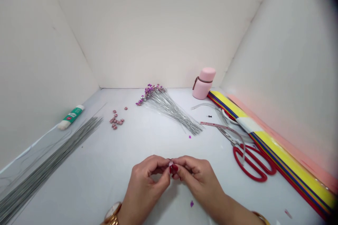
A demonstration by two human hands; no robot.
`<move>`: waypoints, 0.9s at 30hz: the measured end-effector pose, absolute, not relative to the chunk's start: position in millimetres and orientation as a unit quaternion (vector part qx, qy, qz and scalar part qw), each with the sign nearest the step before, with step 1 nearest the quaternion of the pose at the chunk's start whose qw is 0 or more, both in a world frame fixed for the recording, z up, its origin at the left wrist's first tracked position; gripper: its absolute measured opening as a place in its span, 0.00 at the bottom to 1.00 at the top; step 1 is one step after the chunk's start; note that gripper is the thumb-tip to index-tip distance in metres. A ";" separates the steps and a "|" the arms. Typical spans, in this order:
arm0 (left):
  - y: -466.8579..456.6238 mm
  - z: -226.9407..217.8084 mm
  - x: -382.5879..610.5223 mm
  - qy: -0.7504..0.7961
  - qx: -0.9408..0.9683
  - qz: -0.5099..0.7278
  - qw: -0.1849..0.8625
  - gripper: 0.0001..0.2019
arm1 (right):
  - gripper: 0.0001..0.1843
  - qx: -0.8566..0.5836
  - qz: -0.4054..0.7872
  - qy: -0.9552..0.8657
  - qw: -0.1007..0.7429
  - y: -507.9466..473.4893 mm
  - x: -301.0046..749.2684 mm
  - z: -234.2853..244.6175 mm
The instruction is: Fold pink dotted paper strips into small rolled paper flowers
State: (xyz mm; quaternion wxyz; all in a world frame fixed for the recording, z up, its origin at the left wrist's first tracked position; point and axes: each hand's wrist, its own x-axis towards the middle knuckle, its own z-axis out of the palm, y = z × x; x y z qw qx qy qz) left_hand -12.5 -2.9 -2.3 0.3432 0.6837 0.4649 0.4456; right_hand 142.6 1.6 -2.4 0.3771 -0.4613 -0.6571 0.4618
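Observation:
My left hand [150, 179] and my right hand [199, 177] meet above the table at its near middle. Both pinch one small pale pink folded piece [171, 163] between thumb and fingertips. The fingers cover most of it, so its full shape is hidden. Just below my right hand lies a tiny purple piece [192, 204], and another purple bit [189, 136] rests farther forward. Little pink folded stars [114, 121] are scattered to the left. A bundle of silver wire stems [175, 107] with purple and pink tips [150, 89] lies beyond my hands.
Bare grey wires [52, 161] and a glue stick [71, 117] are along the left. At right lie red-handled scissors [250, 163], patterned strips [224, 126], a black pin [210, 116] and stacked coloured sheets [280, 147]. A pink flask [203, 84] stands near the back wall [163, 31].

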 end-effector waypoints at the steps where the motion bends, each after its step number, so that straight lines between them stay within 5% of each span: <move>1: -3.0 -1.7 -12.0 0.465 0.689 0.446 0.332 0.06 | 0.10 -0.462 0.454 -0.665 0.372 1.4 142.9 -1.9; 12: -2.1 -10.4 -7.8 0.487 0.711 0.455 0.223 0.06 | 0.10 -0.461 0.331 -0.730 0.381 -1.0 138.3 -7.7; 20: 3.9 -8.9 -14.7 0.490 0.579 0.437 0.484 0.06 | 0.14 -0.473 0.536 -0.571 0.404 6.1 139.4 -8.4; 27: 3.4 -4.7 -18.3 0.444 0.618 0.440 0.477 0.08 | 0.10 -0.458 0.575 -0.526 0.427 5.9 140.5 -5.8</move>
